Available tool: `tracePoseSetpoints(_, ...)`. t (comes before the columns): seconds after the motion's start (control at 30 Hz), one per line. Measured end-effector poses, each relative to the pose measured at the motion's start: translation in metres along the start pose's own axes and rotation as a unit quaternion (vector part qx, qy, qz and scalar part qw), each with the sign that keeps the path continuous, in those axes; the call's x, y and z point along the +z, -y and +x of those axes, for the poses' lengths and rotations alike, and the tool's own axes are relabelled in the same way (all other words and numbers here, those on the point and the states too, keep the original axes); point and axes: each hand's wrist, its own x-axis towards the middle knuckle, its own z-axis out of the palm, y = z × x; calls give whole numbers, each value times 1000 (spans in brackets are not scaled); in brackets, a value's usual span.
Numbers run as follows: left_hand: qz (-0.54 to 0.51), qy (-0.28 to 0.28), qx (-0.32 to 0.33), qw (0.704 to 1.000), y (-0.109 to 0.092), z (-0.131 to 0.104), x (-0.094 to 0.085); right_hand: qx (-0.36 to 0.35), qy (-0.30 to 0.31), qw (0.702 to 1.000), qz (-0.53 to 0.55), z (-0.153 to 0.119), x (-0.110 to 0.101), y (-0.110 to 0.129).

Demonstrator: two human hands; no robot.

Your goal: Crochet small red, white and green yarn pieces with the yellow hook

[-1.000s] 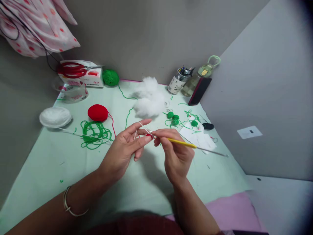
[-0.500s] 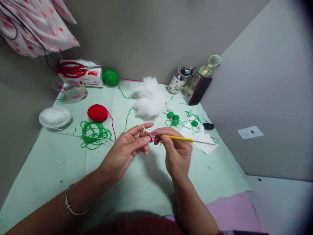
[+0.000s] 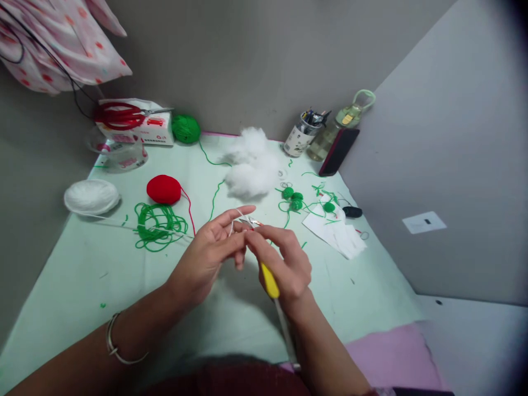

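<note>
My left hand (image 3: 208, 253) is closed, thumb and fingers pinching a small red and white crochet piece that is almost wholly covered by fingertips. White yarn (image 3: 231, 226) loops over its raised index finger. My right hand (image 3: 284, 267) grips a crochet hook (image 3: 270, 281) by its yellow grip, the metal shaft slanting down toward my body. Its fingertips meet the left thumb at the piece, so the hook's tip is hard to make out. From the left hand, a white strand runs left to the white yarn ball (image 3: 93, 197).
Left of my hands lie a red yarn ball (image 3: 164, 189) and a tangle of green yarn (image 3: 159, 225). White stuffing (image 3: 251, 165) sits behind them. Small green crocheted balls (image 3: 296, 201) and white paper (image 3: 338, 234) are to the right. A pen cup (image 3: 300, 137) and bottle (image 3: 325, 140) stand behind.
The crochet hook has swung from pointing right to pointing down toward my body. My right hand has turned and moved slightly left and down, covering more of the piece.
</note>
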Motion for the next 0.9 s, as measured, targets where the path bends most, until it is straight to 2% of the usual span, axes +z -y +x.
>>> tracePoseSetpoints(0.07, -29, 13, -45, 999, -2, 0, -1, 31, -17, 999, 24, 1, -1, -1)
tracePoseSetpoints(0.13, -52, 19, -63, 996, -6, 1, -1, 114, -54, 984, 125, 5, -3, -4)
tracePoseSetpoints(0.2, -56, 20, -57, 997, -8, 1, -1, 210, -74, 945, 238, 9, -5, -7)
tracePoseSetpoints(0.27, -41, 24, -47, 998, -8, 1, -1, 277, -70, 902, 323, 11, -4, -10)
tracePoseSetpoints(0.37, -11, 31, -28, 999, -5, 0, 0, 312, -64, 870, 376, 10, -1, -10)
tracePoseSetpoints(0.67, 34, 0, 8, 999, -2, 2, 0, 323, -104, 873, 350, 11, -3, -2)
tracePoseSetpoints(0.9, 6, 30, -2, 1000, -2, 1, 3, 292, -89, 901, 309, 10, 1, 0)
